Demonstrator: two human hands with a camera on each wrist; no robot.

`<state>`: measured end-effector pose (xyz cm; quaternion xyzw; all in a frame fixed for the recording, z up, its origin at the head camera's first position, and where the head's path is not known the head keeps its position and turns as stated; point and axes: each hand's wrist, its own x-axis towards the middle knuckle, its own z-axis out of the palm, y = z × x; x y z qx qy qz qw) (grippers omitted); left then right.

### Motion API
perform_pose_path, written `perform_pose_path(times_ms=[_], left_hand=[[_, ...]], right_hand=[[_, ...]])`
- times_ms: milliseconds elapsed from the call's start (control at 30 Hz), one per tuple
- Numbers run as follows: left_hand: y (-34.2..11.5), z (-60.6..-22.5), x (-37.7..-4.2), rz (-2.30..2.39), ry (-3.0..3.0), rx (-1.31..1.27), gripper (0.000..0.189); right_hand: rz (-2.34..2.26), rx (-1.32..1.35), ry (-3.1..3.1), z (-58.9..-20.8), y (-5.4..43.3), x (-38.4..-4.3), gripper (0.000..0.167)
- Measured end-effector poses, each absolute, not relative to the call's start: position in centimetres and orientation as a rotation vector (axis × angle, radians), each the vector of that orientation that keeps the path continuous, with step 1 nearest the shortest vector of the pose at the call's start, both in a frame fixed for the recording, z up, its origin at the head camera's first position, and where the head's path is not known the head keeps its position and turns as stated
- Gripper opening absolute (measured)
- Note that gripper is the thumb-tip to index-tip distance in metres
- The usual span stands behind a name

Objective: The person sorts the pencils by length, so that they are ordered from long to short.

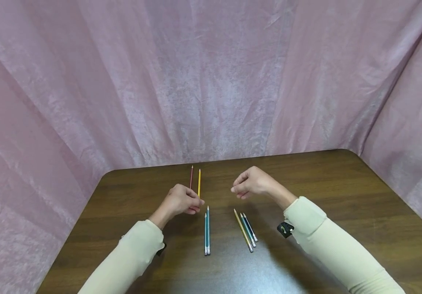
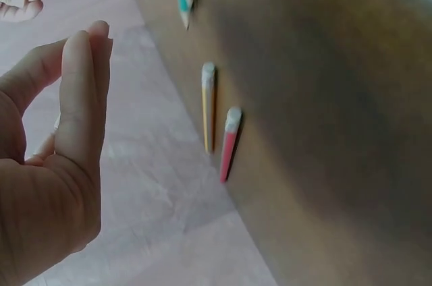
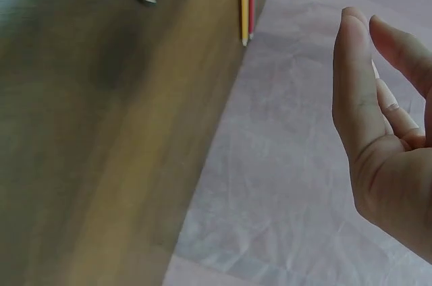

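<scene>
My left hand (image 1: 184, 199) hovers over the table just in front of a red pencil (image 1: 191, 177) and a yellow pencil (image 1: 199, 179). Its thumb and index fingertips come together in the left wrist view, and nothing shows between them. Two teal pencils (image 1: 208, 232) lie side by side, just right of and nearer than that hand. Over the table's right half floats my right hand (image 1: 252, 183), loosely bent and holding nothing; a small gap parts its thumb and fingertip. Below it lie a yellow pencil (image 1: 243, 229), a teal pencil (image 1: 247, 230) and a dark blue pencil (image 1: 250, 227).
The brown wooden table (image 1: 343, 196) has rounded far corners. Pink curtains (image 1: 225, 81) hang behind it and along both sides. Dark wrist devices (image 1: 285, 229) sit under the pale sleeves (image 1: 328, 241).
</scene>
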<state>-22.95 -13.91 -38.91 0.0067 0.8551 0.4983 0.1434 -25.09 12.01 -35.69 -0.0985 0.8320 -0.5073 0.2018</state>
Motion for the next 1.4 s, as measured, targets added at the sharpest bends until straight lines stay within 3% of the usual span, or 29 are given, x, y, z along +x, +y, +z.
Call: perform_pose_path(times_ms=[433, 833, 1400], left_hand=[[-13.1, -40.5, -21.3, 1.324, 2.477, 0.123, 0.006], [-12.1, -41.6, -20.9, 1.287, 2.490, 0.172, 0.006], [-9.8, -41.8, -20.6, 1.014, 2.568, 0.291, 0.023]], right_hand=[[-1.483, -0.227, 2.232, -39.6, 13.8, -22.2, 0.008], [-1.420, -0.191, 2.224, -41.6, 12.5, -20.6, 0.007], [-1.148, -0.239, 2.528, -41.7, 10.5, -19.7, 0.020]])
